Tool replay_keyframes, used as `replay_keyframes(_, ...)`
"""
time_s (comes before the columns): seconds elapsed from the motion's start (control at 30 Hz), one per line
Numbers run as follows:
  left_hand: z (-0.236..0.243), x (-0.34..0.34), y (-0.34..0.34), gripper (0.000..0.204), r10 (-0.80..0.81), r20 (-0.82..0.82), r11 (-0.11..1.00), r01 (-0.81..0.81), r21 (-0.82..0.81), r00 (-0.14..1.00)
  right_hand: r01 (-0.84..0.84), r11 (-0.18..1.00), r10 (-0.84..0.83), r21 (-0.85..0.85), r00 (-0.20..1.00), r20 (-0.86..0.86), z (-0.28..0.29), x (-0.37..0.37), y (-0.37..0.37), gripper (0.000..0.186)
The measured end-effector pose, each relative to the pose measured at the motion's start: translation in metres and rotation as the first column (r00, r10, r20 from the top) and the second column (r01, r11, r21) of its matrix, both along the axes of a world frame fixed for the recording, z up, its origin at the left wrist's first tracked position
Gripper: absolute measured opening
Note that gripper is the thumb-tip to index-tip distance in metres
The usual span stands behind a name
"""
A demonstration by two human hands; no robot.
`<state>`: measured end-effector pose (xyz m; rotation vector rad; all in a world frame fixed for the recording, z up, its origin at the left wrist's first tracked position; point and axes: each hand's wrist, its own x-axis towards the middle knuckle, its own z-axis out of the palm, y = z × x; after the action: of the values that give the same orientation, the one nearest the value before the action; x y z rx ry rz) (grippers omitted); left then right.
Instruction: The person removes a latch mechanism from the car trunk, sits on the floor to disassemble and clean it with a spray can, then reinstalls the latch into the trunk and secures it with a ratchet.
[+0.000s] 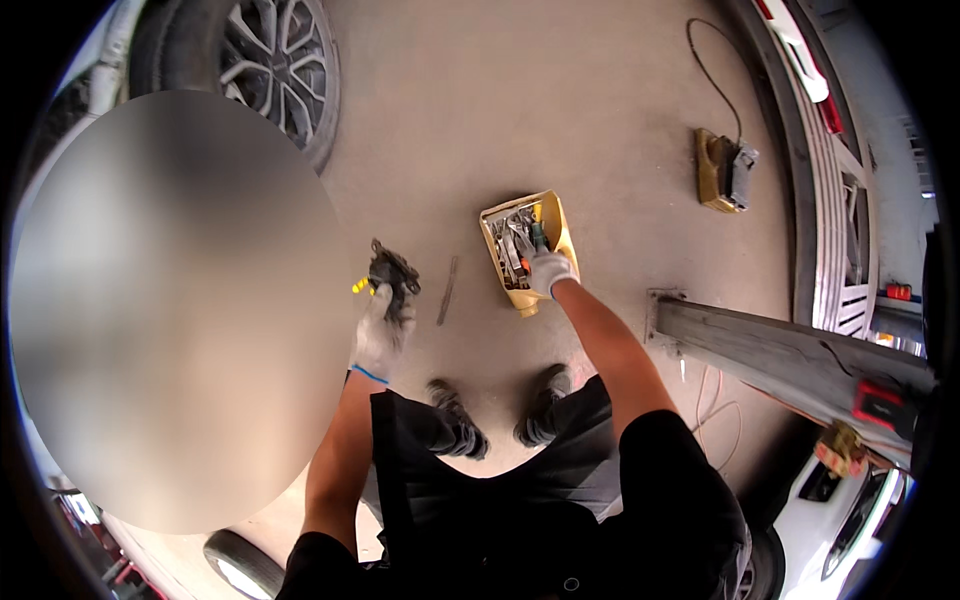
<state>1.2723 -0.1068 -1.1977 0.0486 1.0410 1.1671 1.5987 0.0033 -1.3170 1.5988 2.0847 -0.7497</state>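
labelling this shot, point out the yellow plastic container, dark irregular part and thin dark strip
Yellow plastic container [557, 216], head view: inner right wall
Dark irregular part [393, 269], head view: main body
Thin dark strip [448, 290], head view: middle

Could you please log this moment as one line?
left hand: holding dark part | right hand: in yellow container with tools, grip unclear | floor: thin strip between hands

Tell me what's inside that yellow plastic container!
Silvery metal tools and a green object show. The white-gloved right hand hides one part, and the tools cover whatever lies beneath.
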Motion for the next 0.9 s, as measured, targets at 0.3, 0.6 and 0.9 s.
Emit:
replay_keyframes(0.3,-0.067,0.020,0.064,0.033,0.238,-0.068,0.935,-0.209,0.288,0.969,-0.314,0.931,0.324,0.187,0.946,-0.023,-0.121,-0.029,0.073,0.052)
replay_keyframes(0.6,-0.068,0.027,0.045,0.030,0.315,0.016,0.919,-0.309,0.246,0.949,-0.105,0.988,0.115,0.113,0.989,-0.089,-0.122,0.013,0.055,0.030)
replay_keyframes(0.9,-0.059,0.056,0.057,0.030,0.282,-0.023,0.936,-0.269,0.227,0.959,0.472,0.864,-0.463,0.177,0.882,-0.089,-0.107,-0.002,0.063,0.083)
